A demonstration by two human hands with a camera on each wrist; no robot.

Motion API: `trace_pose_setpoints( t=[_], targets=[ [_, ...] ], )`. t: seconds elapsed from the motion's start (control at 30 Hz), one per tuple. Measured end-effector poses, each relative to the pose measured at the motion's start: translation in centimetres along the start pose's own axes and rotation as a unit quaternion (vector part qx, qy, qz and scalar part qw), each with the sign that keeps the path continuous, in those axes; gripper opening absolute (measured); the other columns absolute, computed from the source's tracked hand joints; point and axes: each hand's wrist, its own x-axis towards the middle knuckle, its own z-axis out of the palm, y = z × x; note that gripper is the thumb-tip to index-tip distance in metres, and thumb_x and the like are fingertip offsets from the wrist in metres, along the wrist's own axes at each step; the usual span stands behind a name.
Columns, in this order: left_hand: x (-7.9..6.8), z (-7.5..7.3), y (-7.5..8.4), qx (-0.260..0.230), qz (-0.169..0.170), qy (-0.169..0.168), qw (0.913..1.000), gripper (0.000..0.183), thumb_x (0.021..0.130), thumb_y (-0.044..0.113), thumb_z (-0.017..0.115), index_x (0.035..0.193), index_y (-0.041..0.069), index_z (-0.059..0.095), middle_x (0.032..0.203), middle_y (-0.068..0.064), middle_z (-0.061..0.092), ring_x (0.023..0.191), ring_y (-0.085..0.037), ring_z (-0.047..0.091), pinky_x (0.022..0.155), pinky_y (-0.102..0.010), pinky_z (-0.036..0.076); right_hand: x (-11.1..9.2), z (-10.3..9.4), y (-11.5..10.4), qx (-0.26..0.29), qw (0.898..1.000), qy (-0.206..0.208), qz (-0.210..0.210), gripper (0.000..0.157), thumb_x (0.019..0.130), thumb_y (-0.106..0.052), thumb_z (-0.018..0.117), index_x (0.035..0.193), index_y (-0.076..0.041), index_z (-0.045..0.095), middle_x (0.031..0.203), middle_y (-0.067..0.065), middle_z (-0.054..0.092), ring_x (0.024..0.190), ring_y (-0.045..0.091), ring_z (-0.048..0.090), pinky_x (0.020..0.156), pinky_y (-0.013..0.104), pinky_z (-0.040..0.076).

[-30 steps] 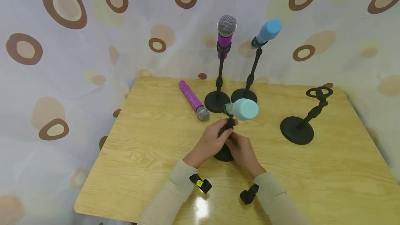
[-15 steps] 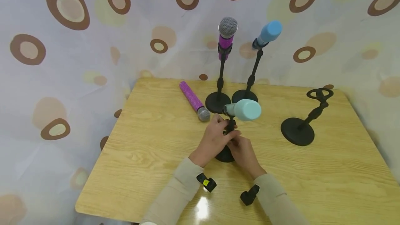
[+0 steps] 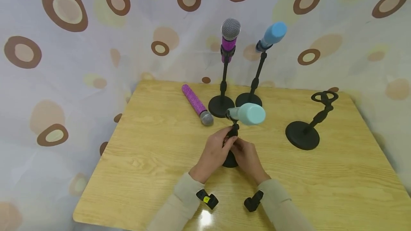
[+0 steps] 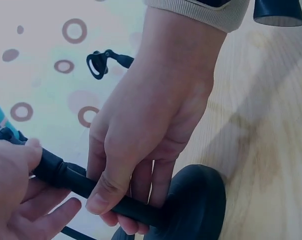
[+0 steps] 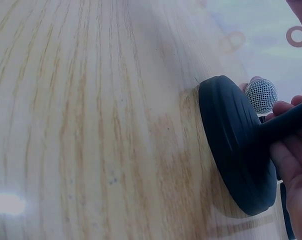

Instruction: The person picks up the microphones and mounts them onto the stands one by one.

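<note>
A pale mint microphone (image 3: 252, 114) sits in the clip of a short black microphone stand (image 3: 229, 160), tilted toward me. My left hand (image 3: 212, 152) grips the stand's upper pole at the collar below the clip. Lower down, my right hand (image 3: 250, 158) holds the same pole just above the round base. In the left wrist view, the right hand (image 4: 146, 110) has its thumb and fingers round the thin pole, while the left hand (image 4: 11, 185) is at the thicker collar (image 4: 51, 167). The right wrist view shows the base (image 5: 236, 145) on the wood.
Behind stand two more stands, with a purple microphone (image 3: 229, 40) and a blue microphone (image 3: 273, 34). A glittery purple microphone (image 3: 194, 99) lies on the wooden table (image 3: 138, 174). To the right is a stand with a vacant clip (image 3: 302, 135). A patterned curtain (image 3: 122, 49) backs the table.
Half a second ago my left fingers reached higher, with the thumb stretched across the pole; now they sit lower round the collar. The right hand keeps its hold on the pole.
</note>
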Motion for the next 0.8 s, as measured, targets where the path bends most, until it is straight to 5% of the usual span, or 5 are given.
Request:
trace_pose_setpoints(
  t=[0.2,0.3,0.47,0.57,0.8],
  targets=[
    [0.4,0.0,0.0,0.001,-0.024,0.03,0.9993,0.034,0.083,0.038,0.06,0.109,0.016,0.053,0.1,0.002,0.05,0.092,-0.013,0.056,0.079,-0.024,0.049,0.2,0.1,-0.3,-0.003,1.0,0.009,-0.007,0.014,0.09,-0.018,0.053,0.099,-0.017,0.064,0.093,0.002,0.068,0.086,0.012,0.065,0.071,0.027,0.053],
    [0.6,0.0,0.0,0.007,0.006,0.011,0.9999,0.033,0.087,0.036,0.056,0.114,0.016,0.054,0.106,0.001,0.05,0.096,-0.016,0.054,0.081,-0.026,0.048,0.1,0.1,-0.3,0.0,1.0,0.013,-0.015,0.013,0.089,-0.012,0.054,0.098,-0.015,0.064,0.092,0.003,0.069,0.084,0.013,0.065,0.069,0.027,0.053],
    [1.1,0.1,0.2,-0.065,0.046,-0.02,0.9966,0.027,0.094,0.022,0.044,0.119,0.018,0.051,0.12,0.004,0.055,0.109,-0.005,0.052,0.089,-0.024,0.046,0.1,0.0,-0.1,-0.004,0.999,0.021,-0.025,0.023,0.088,-0.007,0.054,0.109,-0.01,0.063,0.096,0.006,0.068,0.087,0.015,0.065,0.07,0.028,0.053],
    [1.2,0.2,0.3,-0.106,0.027,-0.026,0.9936,0.023,0.094,0.023,0.045,0.116,0.019,0.052,0.117,0.006,0.058,0.111,-0.003,0.052,0.092,-0.023,0.044,0.0,0.1,0.0,0.001,1.0,0.017,-0.026,0.024,0.088,-0.007,0.054,0.111,-0.008,0.062,0.097,0.007,0.068,0.087,0.016,0.065,0.07,0.029,0.053],
    [1.7,0.2,1.1,-0.12,0.001,-0.011,0.9928,0.02,0.092,0.025,0.05,0.11,0.019,0.055,0.109,0.008,0.061,0.105,-0.004,0.055,0.091,-0.024,0.044,-0.1,0.1,0.0,0.002,1.0,0.006,-0.021,0.022,0.089,-0.008,0.053,0.109,-0.009,0.062,0.093,0.004,0.068,0.083,0.013,0.065,0.068,0.026,0.053]
  ],
)
